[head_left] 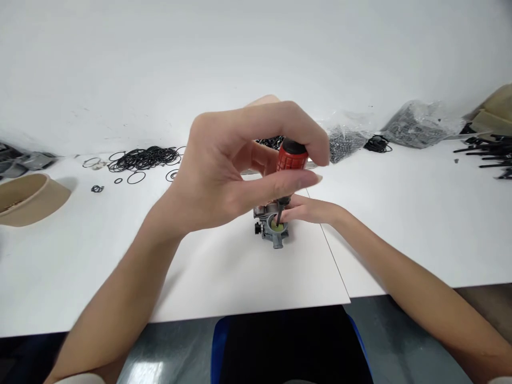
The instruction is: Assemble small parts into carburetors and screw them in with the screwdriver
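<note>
Left hand (236,170) pinches the red screwdriver (291,156) upright, tip down inside the gray metal part (273,226) on the white table (400,213), while right hand (310,209) seems to hold that part steady for turning.

You have two hands in view, one screwdriver (292,156), one carburetor (273,228), two clear bags (420,124) of dark parts, one tan bowl (28,198), and one heap of black O-rings (146,158), too tangled to count.
</note>
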`<state>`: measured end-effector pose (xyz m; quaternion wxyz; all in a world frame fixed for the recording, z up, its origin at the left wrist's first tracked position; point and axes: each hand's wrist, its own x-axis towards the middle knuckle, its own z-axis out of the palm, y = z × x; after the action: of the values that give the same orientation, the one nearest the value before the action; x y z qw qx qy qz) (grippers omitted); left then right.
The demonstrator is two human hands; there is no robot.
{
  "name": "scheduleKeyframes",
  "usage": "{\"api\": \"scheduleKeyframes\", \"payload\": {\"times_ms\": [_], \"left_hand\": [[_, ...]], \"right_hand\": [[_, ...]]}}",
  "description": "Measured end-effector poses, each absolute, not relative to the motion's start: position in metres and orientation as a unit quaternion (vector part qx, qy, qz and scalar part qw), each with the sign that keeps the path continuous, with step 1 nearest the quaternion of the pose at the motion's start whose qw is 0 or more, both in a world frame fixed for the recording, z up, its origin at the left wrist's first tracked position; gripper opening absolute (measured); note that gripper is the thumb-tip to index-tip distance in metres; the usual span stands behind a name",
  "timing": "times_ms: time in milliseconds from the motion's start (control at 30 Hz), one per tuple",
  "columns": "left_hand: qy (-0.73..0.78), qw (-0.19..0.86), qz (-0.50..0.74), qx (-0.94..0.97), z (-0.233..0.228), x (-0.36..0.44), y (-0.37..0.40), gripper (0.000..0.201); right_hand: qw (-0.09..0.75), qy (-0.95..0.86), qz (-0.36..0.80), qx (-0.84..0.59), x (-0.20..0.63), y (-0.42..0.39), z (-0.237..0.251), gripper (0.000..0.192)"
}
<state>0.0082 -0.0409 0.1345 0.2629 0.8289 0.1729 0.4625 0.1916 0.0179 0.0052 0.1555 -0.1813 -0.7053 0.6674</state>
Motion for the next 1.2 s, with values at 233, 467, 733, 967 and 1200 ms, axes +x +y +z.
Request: {"api": "scheduleKeyframes", "payload": {"times_ms": [233,467,733,967,1200], "left_hand": [[0.181,0.303,0.450,0.821,0.1311,0.0028,-0.0400,0.034],[0.144,0.271,0.456,0.835,0.1350,0.0069,-0.0419,0.027],[0.169,0.291,0.445,0.830,0.1355,0.0042,-0.0453,0.028],[0.154,0.309,0.418,0.840,0.1386,0.0041,-0.0434,0.022],[0.127,0.287,0.457,0.832,0.1346,0.0062,-0.0392,0.026]], "right_hand": [[0.164,-0.722,0.655,-0.151,0.1916,0.0195,0.0061,0.039],[0.166,-0.714,0.648,-0.209,0.1914,0.0158,0.0092,0.034],[0.165,-0.709,0.667,-0.158,0.1918,0.0212,0.0013,0.034],[0.164,-0.704,0.671,-0.162,0.1906,0.0200,0.0049,0.034],[0.162,-0.708,0.663,-0.183,0.1916,0.0157,0.0103,0.031]]}}
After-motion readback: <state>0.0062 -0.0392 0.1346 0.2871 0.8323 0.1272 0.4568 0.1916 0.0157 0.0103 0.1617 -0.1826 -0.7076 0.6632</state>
